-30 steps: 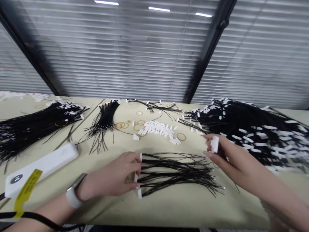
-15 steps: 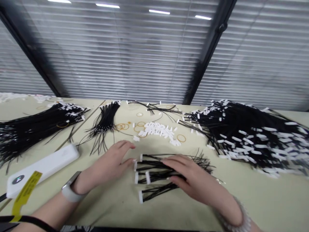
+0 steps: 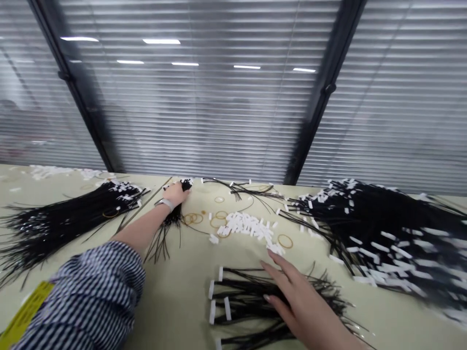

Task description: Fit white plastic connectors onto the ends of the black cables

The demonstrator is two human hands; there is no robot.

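My left hand (image 3: 175, 193) reaches to the back of the table and is closed over the upper part of a small bundle of black wires (image 3: 171, 217). White connectors show just past its fingers, and loose wire ends fan out towards me. My right hand (image 3: 288, 296) is open, fingers apart, above several groups of black wires (image 3: 248, 288) at the front; I cannot tell whether it touches them. White connectors (image 3: 212, 311) cap the left ends of these groups, and one white piece (image 3: 227, 308) lies across the wires.
Beyond my right hand lies a pile of small white connectors (image 3: 246, 224), with yellowish rubber bands (image 3: 285, 241) around it. Large heaps of black wires with white ends lie at the left (image 3: 73, 218) and right (image 3: 383, 218). A window with blinds (image 3: 219, 121) borders the table's back.
My left hand has moved from beside the front wire groups to the small bundle at the back left. My right hand has shifted slightly, its fingers more spread. The view has tilted up.
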